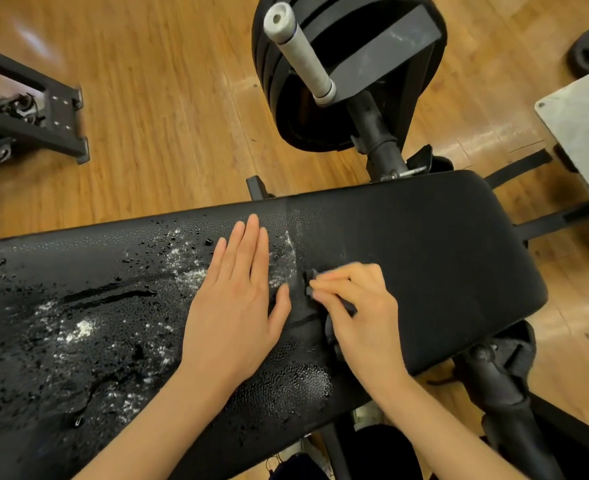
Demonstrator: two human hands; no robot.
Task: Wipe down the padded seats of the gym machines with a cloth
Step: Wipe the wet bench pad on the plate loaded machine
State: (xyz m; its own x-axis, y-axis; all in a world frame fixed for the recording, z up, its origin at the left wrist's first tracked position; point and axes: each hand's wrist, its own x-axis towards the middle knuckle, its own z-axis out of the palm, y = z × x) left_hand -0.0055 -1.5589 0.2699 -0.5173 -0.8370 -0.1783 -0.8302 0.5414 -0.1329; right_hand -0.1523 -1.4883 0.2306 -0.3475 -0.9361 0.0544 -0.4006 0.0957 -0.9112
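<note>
Leftward, the pad (78,323) lay beaded with droplets, white specks and dark crumbs, its worn vinyl cracked in a long slit. I had my left hand (237,296) flat on it, fingers straight and together, thumb out to the side, palm bearing down near the middle. Just beside the thumb, my right hand (358,313) was curled round a dark cloth (324,299), pinching a bunched corner between fingertips and thumb against the vinyl. Right of a faint line the pad looked dry and clean, so I judged roughly that end done and the wet stretch left. The cloth seemed light, soft and limp; I reckoned it best held wadded in the fist, since a loose edge would only drag and smear. The wet vinyl looked slick under the palm, and the cracked patch liable to snag. Beyond the pad stood stacked plates (320,81) on the wood floor (147,116).
</note>
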